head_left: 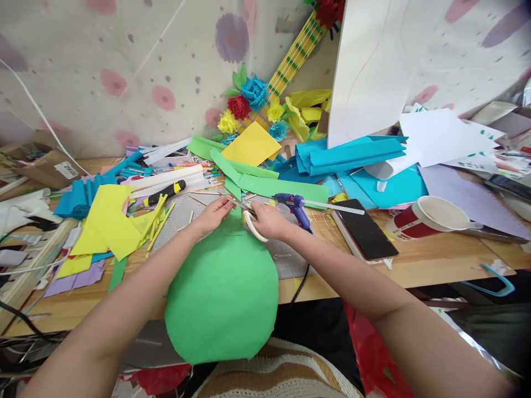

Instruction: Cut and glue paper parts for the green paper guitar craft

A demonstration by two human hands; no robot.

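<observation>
A large green paper cutout (224, 293), rounded and with a narrow strip at its top, lies in front of me and hangs over the table's edge. My left hand (214, 215) pinches at the left side of its narrow top; the fingertips are partly hidden. In my right hand (267, 220) is a pair of scissors (254, 225) with white handles. Their blades point up and left, across the narrow green part and close to my left fingertips. Green paper strips (282, 188) lie just beyond both hands.
A blue glue gun (296, 209) lies right of my hands, beside a black phone (367, 229) and a paper cup (431, 218). Yellow paper (108, 221) and a utility knife (164, 193) are at left. A flower-decorated paper guitar (290, 61) leans on the wall.
</observation>
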